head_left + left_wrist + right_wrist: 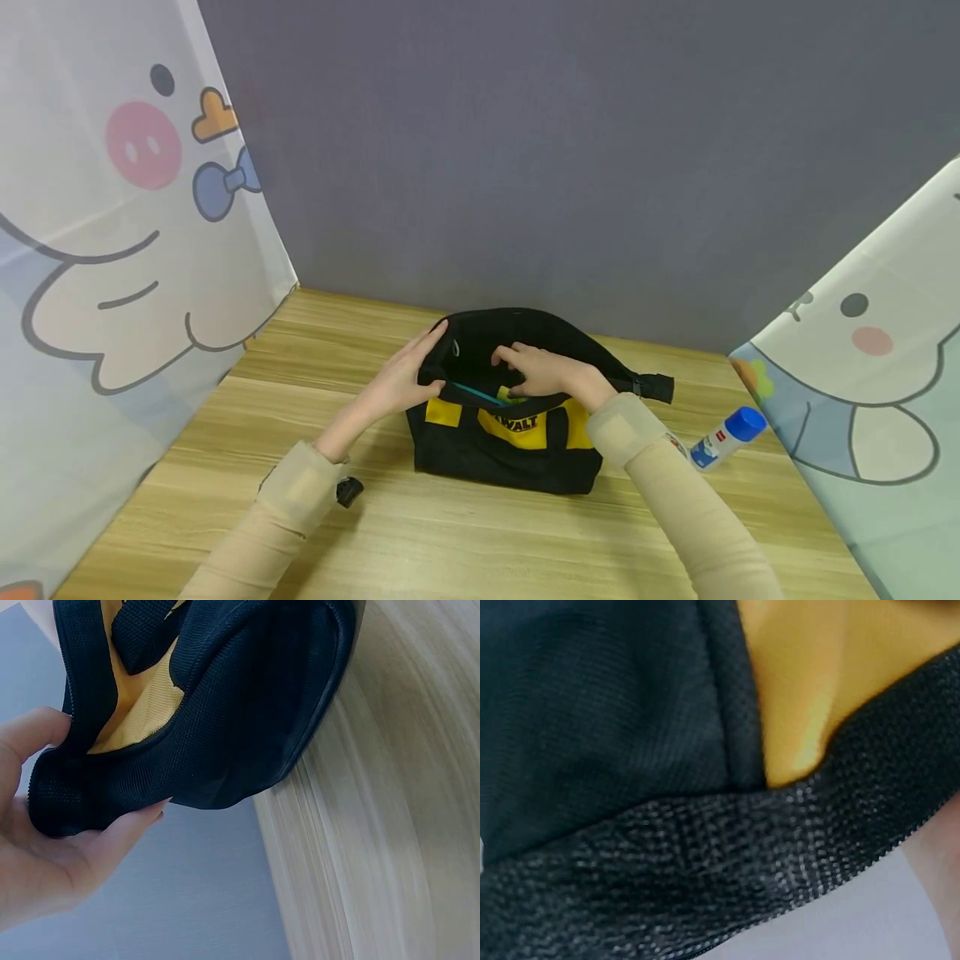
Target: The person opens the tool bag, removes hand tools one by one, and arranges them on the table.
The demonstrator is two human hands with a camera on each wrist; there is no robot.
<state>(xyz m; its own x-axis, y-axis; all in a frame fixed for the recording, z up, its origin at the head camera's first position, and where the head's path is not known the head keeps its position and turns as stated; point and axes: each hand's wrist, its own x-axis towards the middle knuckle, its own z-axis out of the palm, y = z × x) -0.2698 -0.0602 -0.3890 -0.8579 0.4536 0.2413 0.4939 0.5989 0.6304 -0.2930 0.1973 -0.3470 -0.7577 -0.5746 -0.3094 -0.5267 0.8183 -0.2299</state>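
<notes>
A black and yellow tool bag point(510, 475) stands on the wooden table with its zippered mouth spread wide. At the bag's left end my left hand point(405, 375) grips the rim; in the left wrist view the thumb and fingers lie on either side of the black edge point(90, 795). Over the mouth, my right hand point(543, 371) reaches in from the right, fingers loosely bent and thumb apart, with nothing visible between them. Inside lie a thin blue-green strip point(480, 393) and a small yellow-green item point(504, 392). The right wrist view shows mostly bag fabric point(630, 870) close up.
To the right of the bag a white glue stick with a blue cap point(723, 439) lies on the table point(450, 542). A grey panel point(510, 167) rises behind, and cartoon-printed cloths point(135, 275) hang at both sides.
</notes>
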